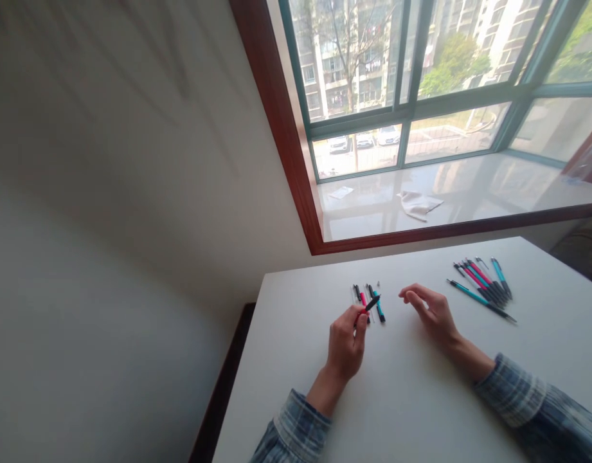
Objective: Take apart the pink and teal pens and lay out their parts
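Note:
My left hand (pixel 346 341) is closed around a red pen with a black tip (pixel 370 305), held just above the white table (pixel 411 399). Right beyond it lie a few pens in a small row (pixel 373 297), red and teal with black ends. My right hand (pixel 430 312) hovers to the right of that row, fingers loosely curled and apart, holding nothing. A larger bunch of teal and red pens (pixel 483 283) lies at the table's far right.
A wide window sill (pixel 469 199) runs behind the table, with a white cloth (pixel 418 204) and a small paper (pixel 341 191) on it. A plain wall stands to the left. The table's left edge drops to a dark floor strip (pixel 223 386).

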`<state>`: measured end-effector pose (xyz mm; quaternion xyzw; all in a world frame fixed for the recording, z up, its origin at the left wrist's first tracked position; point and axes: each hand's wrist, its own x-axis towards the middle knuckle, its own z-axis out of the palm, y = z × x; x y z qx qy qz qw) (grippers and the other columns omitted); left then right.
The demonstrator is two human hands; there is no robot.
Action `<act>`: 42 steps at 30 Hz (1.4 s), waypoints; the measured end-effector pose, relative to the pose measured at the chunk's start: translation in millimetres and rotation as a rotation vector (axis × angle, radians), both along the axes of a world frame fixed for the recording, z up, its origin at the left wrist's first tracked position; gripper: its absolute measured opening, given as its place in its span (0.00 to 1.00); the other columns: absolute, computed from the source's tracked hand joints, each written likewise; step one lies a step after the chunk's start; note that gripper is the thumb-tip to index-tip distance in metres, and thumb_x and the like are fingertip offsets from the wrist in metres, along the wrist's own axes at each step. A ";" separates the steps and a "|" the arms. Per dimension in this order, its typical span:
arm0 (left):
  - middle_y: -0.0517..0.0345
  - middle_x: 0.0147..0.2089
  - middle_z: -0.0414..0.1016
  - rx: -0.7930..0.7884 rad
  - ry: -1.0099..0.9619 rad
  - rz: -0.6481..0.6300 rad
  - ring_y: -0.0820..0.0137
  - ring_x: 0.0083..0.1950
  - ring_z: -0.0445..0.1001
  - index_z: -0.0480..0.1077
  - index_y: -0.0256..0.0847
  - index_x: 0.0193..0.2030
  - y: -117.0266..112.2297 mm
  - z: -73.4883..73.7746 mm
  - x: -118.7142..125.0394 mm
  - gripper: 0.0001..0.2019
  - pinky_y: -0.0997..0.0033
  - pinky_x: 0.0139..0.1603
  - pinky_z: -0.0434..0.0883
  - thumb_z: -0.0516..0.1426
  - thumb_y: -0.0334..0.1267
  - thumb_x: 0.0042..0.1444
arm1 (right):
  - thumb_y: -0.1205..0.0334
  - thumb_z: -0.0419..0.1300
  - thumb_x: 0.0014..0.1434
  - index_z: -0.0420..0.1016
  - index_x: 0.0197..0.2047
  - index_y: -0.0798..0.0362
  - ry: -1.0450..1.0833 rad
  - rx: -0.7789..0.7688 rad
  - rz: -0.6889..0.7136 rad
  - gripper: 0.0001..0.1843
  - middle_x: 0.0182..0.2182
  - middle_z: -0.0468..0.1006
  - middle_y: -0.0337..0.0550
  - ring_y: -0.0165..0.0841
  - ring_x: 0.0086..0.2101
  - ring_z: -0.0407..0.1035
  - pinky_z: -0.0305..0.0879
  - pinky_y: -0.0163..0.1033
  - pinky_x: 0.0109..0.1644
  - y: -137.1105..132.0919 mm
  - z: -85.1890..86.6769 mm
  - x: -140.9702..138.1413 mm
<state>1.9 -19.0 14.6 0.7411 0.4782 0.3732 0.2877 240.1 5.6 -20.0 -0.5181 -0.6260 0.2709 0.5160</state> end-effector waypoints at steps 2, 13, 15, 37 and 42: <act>0.55 0.37 0.76 -0.006 -0.023 -0.018 0.67 0.36 0.72 0.71 0.41 0.43 3.9 -0.3 -2.8 0.16 0.70 0.38 0.66 0.46 0.44 0.74 | 0.44 0.54 0.70 0.79 0.37 0.50 0.000 -0.012 -0.035 0.21 0.31 0.78 0.44 0.42 0.34 0.72 0.64 0.44 0.42 4.6 -1.5 1.9; 0.57 0.34 0.76 -0.036 -0.069 -0.039 0.69 0.32 0.71 0.71 0.42 0.46 6.1 0.7 -3.9 0.14 0.72 0.35 0.62 0.45 0.40 0.74 | 0.43 0.52 0.71 0.81 0.37 0.51 -0.006 -0.068 -0.042 0.24 0.26 0.74 0.41 0.37 0.30 0.69 0.62 0.41 0.38 16.7 -9.1 4.1; 0.59 0.31 0.73 -0.062 -0.073 -0.014 0.70 0.30 0.69 0.71 0.42 0.45 6.9 0.4 -4.0 0.15 0.73 0.34 0.61 0.45 0.41 0.74 | 0.43 0.51 0.71 0.80 0.36 0.51 -0.004 -0.054 -0.013 0.25 0.26 0.74 0.41 0.37 0.30 0.68 0.62 0.41 0.38 14.8 -7.6 4.5; 0.58 0.31 0.78 -0.004 0.219 -0.018 0.68 0.28 0.73 0.73 0.45 0.50 8.0 6.7 15.0 0.15 0.72 0.32 0.59 0.47 0.45 0.74 | 0.46 0.65 0.64 0.71 0.31 0.53 0.303 -0.138 0.219 0.20 0.26 0.68 0.37 0.31 0.30 0.62 0.66 0.37 0.35 2.1 20.6 -32.0; 0.58 0.32 0.78 -0.018 0.183 -0.020 0.68 0.29 0.73 0.73 0.45 0.52 8.4 10.2 15.8 0.15 0.72 0.32 0.59 0.47 0.44 0.74 | 0.46 0.67 0.62 0.73 0.32 0.53 0.321 -0.157 0.207 0.18 0.28 0.72 0.38 0.33 0.32 0.66 0.70 0.39 0.38 3.6 33.2 -34.9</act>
